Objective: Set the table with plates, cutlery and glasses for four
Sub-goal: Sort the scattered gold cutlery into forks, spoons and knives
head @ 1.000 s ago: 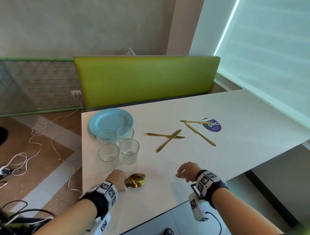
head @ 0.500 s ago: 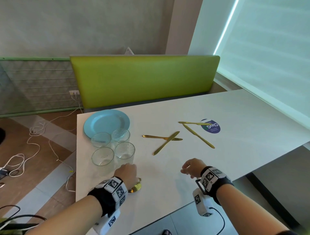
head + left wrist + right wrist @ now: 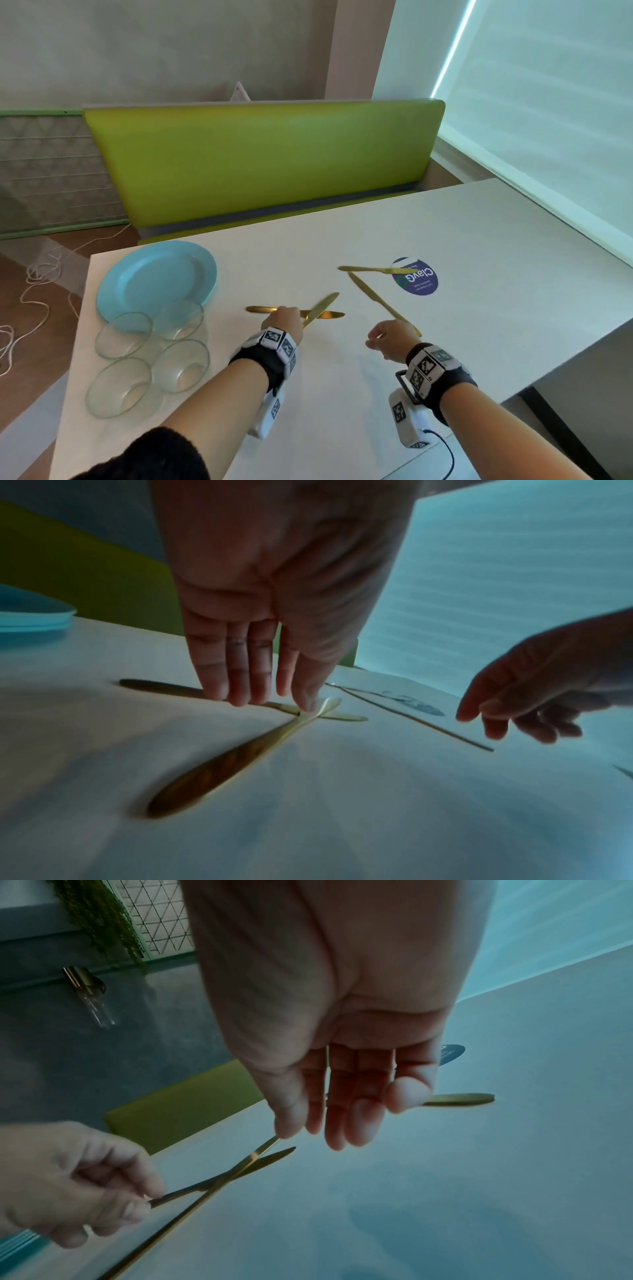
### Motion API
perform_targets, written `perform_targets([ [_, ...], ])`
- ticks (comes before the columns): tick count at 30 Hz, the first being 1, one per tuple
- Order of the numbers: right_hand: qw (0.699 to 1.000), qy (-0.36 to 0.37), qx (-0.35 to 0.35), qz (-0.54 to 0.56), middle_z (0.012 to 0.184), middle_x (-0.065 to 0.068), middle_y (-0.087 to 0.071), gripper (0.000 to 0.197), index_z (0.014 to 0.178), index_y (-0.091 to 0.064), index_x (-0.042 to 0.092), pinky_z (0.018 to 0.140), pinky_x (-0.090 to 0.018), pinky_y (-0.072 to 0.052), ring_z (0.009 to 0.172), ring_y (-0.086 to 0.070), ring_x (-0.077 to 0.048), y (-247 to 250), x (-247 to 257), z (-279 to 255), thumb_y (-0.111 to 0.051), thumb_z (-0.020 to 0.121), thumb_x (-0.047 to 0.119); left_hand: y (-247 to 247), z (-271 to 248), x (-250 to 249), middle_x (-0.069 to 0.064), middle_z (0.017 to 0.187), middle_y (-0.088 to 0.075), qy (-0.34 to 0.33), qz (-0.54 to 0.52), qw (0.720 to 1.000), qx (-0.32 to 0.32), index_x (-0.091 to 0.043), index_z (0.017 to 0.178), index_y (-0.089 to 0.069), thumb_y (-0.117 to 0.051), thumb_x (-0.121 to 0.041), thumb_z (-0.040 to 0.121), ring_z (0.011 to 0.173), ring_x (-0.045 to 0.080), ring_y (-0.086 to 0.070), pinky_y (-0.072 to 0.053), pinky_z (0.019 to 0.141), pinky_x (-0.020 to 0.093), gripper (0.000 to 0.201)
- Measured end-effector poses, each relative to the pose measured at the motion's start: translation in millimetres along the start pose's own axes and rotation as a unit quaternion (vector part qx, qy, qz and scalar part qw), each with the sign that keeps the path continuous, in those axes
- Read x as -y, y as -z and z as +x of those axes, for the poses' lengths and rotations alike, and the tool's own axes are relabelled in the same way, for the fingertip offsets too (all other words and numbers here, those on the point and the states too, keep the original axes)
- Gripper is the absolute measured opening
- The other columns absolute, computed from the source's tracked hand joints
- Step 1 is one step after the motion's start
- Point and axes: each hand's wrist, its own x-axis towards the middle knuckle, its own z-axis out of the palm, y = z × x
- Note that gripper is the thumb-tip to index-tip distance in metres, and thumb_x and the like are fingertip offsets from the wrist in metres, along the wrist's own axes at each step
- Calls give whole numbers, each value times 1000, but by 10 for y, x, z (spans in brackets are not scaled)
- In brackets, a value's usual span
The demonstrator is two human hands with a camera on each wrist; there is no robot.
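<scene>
The left hand [image 3: 283, 321] is reaching down onto a crossed pair of gold knives near the middle of the white table [image 3: 479, 240]. In the left wrist view its fingers [image 3: 240, 680] are extending nearly straight, with the fingertips touching the flat-lying knife [image 3: 161, 689] and the thumb tip pressing at the point where the second knife [image 3: 219, 772] is crossing over it. In the right wrist view the same fingers are appearing curled around the flat-lying knife, so whether this hand is pinching the blade or only pressing on it cannot be told.

The right hand [image 3: 390, 341] is hovering at 3 o'clock from the left hand, directly above the near end of a third gold knife [image 3: 373, 301]. Its fingers [image 3: 346, 1112] are hanging straight and relaxed, spread slightly apart, gripping nothing. A fourth gold knife [image 3: 373, 270] is lying at 12 o'clock from the right hand, with its tip resting on a round purple sticker [image 3: 419, 282].

A light blue plate [image 3: 154, 277] is sitting at 10 o'clock from the left hand, near the table's left edge. Four clear glasses [image 3: 150, 356] are standing in a tight cluster at 9 o'clock from the left hand, just beside the plate's near rim.

A green bench back [image 3: 260, 161] is standing beyond the table's far edge.
</scene>
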Motion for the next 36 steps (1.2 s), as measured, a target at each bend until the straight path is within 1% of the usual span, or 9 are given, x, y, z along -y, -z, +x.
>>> perform_targets([
  [3, 1000, 1, 6, 3, 114, -7, -68, 20, 69, -54, 31, 95, -33, -51, 83, -53, -15, 116, -72, 208, -66, 85, 29, -126, 191, -67, 8, 115, -67, 31, 17, 999, 17, -9, 112, -62, -44, -9, 92, 109, 26, -63, -50, 85, 32, 27],
  [6, 1000, 8, 19, -3, 116, -7, -66, 5, 88, -64, 23, 92, -27, -50, 90, -59, -18, 192, -100, 346, -65, 86, 28, -181, 295, -71, 8, 111, -68, 52, 9, 997, 52, -10, 113, -63, -46, -10, 91, 106, 26, -65, -50, 83, 30, 27],
  [9, 999, 15, 30, -18, 117, -5, -65, 23, 106, -68, 16, 95, -28, -49, 105, -62, -20, 171, -106, 442, -64, 87, 28, -230, 390, -46, 7, 99, -70, 35, -1, 997, 66, -13, 106, -66, -51, -13, 83, 93, 25, -67, -48, 68, 27, 27],
  [13, 998, 39, 56, 4, 103, -3, -67, 15, 98, -68, 18, 87, -25, -51, 83, -59, -15, 45, 8, 445, -62, 88, 27, -177, 369, -54, -1, 72, -59, 37, -22, 993, 106, -17, 66, -49, -58, -25, 73, 68, 18, -60, -38, 51, 19, 14],
  [16, 993, 43, 80, 72, 82, 3, -67, 15, 77, -63, 19, 62, -15, -50, 59, -57, -7, -99, 106, 415, -60, 89, 26, -164, 281, -115, 2, 78, -60, 34, -63, 993, 96, -15, 79, -59, -61, -29, 73, 77, 20, -64, -41, 54, 20, 16],
  [20, 975, 1, 131, 179, 67, 8, -65, 24, 74, -62, 17, 47, -15, -43, 49, -58, -4, -255, 264, 346, -56, 92, 31, -149, 65, -249, 4, 71, -59, 45, -148, 987, 41, -12, 58, -50, -59, -15, 75, 90, 26, -67, -44, 57, 22, 19],
  [24, 943, -39, 126, 306, 63, -1, -66, 27, 76, -64, 9, 43, -21, -41, 43, -58, -11, -302, 370, 318, -59, 91, 31, -107, -95, -432, 13, 101, -70, 0, -176, 984, -4, -10, 83, -66, -60, -22, 81, 101, 27, -64, -51, 83, 31, 14],
  [32, 958, -58, 12, 280, 69, 0, -68, 25, 68, -64, 15, 45, -18, -42, 51, -60, -10, -151, 325, 302, -54, 90, 20, -43, 49, -389, 5, 109, -68, -137, -200, 970, 1, -10, 109, -67, -59, -29, 87, 103, 19, -63, -47, 83, 23, 30],
  [36, 962, -61, -5, 268, 70, 3, -66, 24, 72, -62, 17, 49, -18, -44, 57, -60, -10, -74, 186, 283, -52, 93, 21, 45, 385, -4, 11, 120, -58, -92, -112, 989, -23, -8, 116, -60, -44, -14, 92, 117, 27, -52, -43, 99, 33, 30],
])
